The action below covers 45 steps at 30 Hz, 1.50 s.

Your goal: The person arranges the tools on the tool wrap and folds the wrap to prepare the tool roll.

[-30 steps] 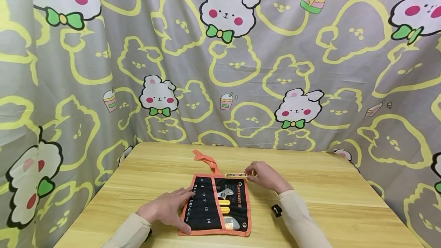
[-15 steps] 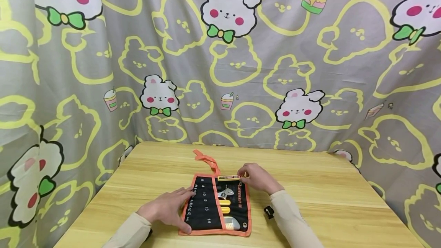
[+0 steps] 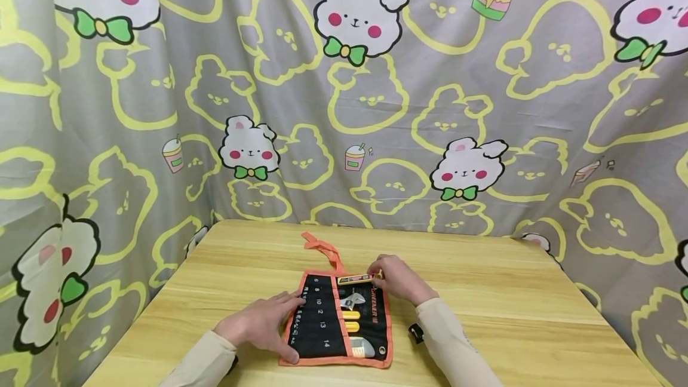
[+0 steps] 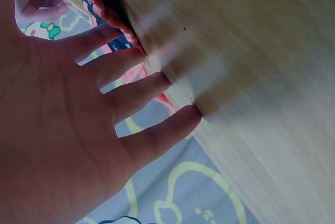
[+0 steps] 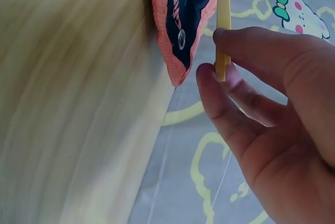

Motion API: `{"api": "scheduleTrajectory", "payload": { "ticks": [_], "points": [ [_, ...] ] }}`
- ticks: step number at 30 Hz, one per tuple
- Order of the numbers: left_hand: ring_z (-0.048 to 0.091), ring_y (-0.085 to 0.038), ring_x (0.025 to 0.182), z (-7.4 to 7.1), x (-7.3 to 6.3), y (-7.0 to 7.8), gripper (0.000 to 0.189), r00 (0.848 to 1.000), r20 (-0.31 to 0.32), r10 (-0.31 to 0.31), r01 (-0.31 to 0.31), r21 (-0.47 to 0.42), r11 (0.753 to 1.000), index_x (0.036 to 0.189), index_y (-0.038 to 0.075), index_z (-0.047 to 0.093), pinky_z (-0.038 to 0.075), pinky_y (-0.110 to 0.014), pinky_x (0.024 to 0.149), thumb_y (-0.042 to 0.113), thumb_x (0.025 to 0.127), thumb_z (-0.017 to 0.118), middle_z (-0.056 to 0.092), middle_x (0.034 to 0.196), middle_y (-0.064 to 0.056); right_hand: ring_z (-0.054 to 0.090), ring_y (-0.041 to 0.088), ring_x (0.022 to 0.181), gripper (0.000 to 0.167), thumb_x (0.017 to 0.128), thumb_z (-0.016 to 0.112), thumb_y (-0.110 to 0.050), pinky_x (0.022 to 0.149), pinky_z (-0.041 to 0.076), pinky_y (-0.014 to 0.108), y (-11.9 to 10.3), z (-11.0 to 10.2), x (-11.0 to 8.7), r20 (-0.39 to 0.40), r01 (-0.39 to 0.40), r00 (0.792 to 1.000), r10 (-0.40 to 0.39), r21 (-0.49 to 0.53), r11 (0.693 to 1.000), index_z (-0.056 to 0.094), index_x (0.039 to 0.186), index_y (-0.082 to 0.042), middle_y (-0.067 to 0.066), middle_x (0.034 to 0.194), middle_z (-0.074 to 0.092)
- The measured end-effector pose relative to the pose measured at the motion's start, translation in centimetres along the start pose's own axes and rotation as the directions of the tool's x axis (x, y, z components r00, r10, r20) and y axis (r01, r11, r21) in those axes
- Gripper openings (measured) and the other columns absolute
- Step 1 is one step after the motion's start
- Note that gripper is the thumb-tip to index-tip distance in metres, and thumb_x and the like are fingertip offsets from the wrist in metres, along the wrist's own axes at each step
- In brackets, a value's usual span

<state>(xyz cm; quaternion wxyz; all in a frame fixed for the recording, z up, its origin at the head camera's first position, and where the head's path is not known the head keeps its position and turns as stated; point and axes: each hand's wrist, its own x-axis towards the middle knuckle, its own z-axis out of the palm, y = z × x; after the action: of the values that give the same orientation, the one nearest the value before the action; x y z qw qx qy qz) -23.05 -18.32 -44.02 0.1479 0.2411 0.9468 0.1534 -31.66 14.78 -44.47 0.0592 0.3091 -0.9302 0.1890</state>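
Observation:
A black tool roll with orange edging (image 3: 317, 340) lies spread on the table, its pockets numbered in white. My left hand (image 3: 260, 323) rests along its left edge, fingers straight and spread; in the left wrist view the fingertips (image 4: 191, 111) meet the roll's edge and tabletop. My right hand (image 3: 400, 279) pinches a slim flat yellow strip with a printed label (image 3: 355, 279) by its right end, over the roll's top edge. Its far end is at the top pocket's mouth; whether inside, I cannot tell. An adjustable wrench (image 3: 353, 301), two yellow handles (image 3: 352, 321) and a grey-ended tool (image 3: 362, 347) stick out of pockets.
An orange tie strap (image 3: 324, 249) runs from the roll's top edge across the wooden table (image 3: 484, 291). A patterned grey curtain (image 3: 387, 112) hangs behind the table and at both sides.
My right hand has moved left with the yellow strip, bringing it from beyond the roll's top right corner to the top pocket. The left hand has stayed in place.

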Motion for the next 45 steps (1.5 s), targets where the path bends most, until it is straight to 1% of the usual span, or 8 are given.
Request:
{"api": "scheduleTrajectory", "payload": {
  "ticks": [7, 16, 21, 26, 32, 34, 39, 45],
  "points": [
    [0.036, -0.041, 0.149, -0.3, -0.2, 0.3, 0.111, 1.0, -0.01, 0.013, -0.013, 0.001, 1.0, 0.154, 0.011, 0.044, 0.035, -0.07, 0.109, 0.059, 0.066, 0.091, 0.038, 0.163, -0.013, 0.067, 0.018, 0.085, 0.008, 0.092, 0.075, -0.006, 0.071, 0.057, 0.03, -0.5, -0.1, 0.2, -0.033, 0.048, 0.998, -0.048, -0.023, 0.999, 0.08, 0.098, -0.007, 0.005, 0.093, 0.071],
    [0.036, -0.04, 0.149, -0.2, -0.1, 0.0, 0.112, 1.0, -0.009, 0.008, -0.008, 0.008, 1.0, 0.154, 0.012, 0.044, 0.035, -0.068, 0.111, 0.062, 0.065, 0.09, 0.038, 0.163, -0.012, 0.069, 0.018, 0.089, 0.012, 0.094, 0.074, -0.009, 0.073, 0.057, 0.03, -1.1, -0.5, 0.1, 0.034, 0.024, 0.999, -0.024, 0.007, 1.0, 0.08, 0.103, -0.007, 0.005, 0.098, 0.074],
    [0.036, -0.04, 0.149, -0.1, 0.0, -0.1, 0.112, 1.0, -0.007, 0.006, -0.006, 0.002, 1.0, 0.154, 0.012, 0.044, 0.035, -0.068, 0.111, 0.063, 0.065, 0.089, 0.037, 0.163, -0.011, 0.068, 0.018, 0.091, 0.014, 0.095, 0.073, -0.01, 0.074, 0.057, 0.031, -1.1, -0.6, -0.1, 0.071, 0.056, 0.996, -0.057, 0.016, 0.998, 0.081, 0.107, -0.007, 0.004, 0.099, 0.074],
    [0.036, -0.04, 0.148, -0.1, -0.1, -0.1, 0.112, 1.0, -0.008, 0.006, -0.006, 0.001, 1.0, 0.154, 0.012, 0.044, 0.035, -0.069, 0.11, 0.063, 0.065, 0.089, 0.038, 0.163, -0.011, 0.065, 0.007, 0.081, 0.014, 0.096, 0.072, -0.009, 0.069, 0.054, 0.026, -1.0, -0.7, 0.0, 0.114, 0.089, 0.989, -0.095, 0.055, 0.994, 0.081, 0.106, -0.007, 0.005, 0.098, 0.077],
    [0.036, -0.04, 0.149, -0.1, 0.0, -0.1, 0.112, 1.0, -0.005, 0.003, -0.003, 0.002, 1.0, 0.154, 0.013, 0.044, 0.035, -0.069, 0.11, 0.063, 0.065, 0.089, 0.038, 0.163, -0.011, 0.056, 0.0, 0.065, 0.012, 0.097, 0.07, -0.009, 0.061, 0.049, 0.022, -0.6, -0.6, 0.1, 0.171, 0.081, 0.98, -0.101, 0.119, 0.99, 0.081, 0.102, -0.008, 0.001, 0.092, 0.077],
    [0.036, -0.04, 0.149, -0.1, 0.0, -0.1, 0.112, 1.0, -0.003, 0.001, -0.001, 0.002, 1.0, 0.155, 0.014, 0.044, 0.035, -0.069, 0.11, 0.064, 0.065, 0.089, 0.037, 0.164, -0.01, 0.053, 0.001, 0.064, 0.011, 0.097, 0.069, -0.009, 0.061, 0.048, 0.023, -0.6, -0.5, 0.1, 0.164, 0.093, 0.98, -0.11, 0.113, 0.989, 0.08, 0.1, -0.009, 0.0, 0.088, 0.075],
    [0.035, -0.039, 0.149, -0.1, 0.0, -0.1, 0.112, 1.0, 0.004, -0.001, 0.001, -0.001, 1.0, 0.155, 0.014, 0.043, 0.034, -0.069, 0.11, 0.063, 0.066, 0.089, 0.037, 0.164, -0.01, 0.056, 0.004, 0.073, 0.008, 0.095, 0.072, -0.009, 0.066, 0.051, 0.026, -0.7, 0.1, 0.1, 0.097, 0.133, 0.986, -0.137, 0.045, 0.99, 0.08, 0.099, -0.011, 0.0, 0.089, 0.073],
    [0.034, -0.04, 0.15, -0.1, 0.0, 0.0, 0.112, 1.0, 0.006, 0.003, -0.003, -0.009, 1.0, 0.155, 0.014, 0.043, 0.034, -0.07, 0.11, 0.063, 0.066, 0.088, 0.036, 0.164, -0.01, 0.064, 0.012, 0.084, 0.011, 0.093, 0.075, -0.011, 0.072, 0.055, 0.03, -1.0, 0.6, 0.1, 0.055, 0.103, 0.993, -0.103, 0.002, 0.995, 0.08, 0.104, -0.011, 0.001, 0.096, 0.073]
  ]
}}
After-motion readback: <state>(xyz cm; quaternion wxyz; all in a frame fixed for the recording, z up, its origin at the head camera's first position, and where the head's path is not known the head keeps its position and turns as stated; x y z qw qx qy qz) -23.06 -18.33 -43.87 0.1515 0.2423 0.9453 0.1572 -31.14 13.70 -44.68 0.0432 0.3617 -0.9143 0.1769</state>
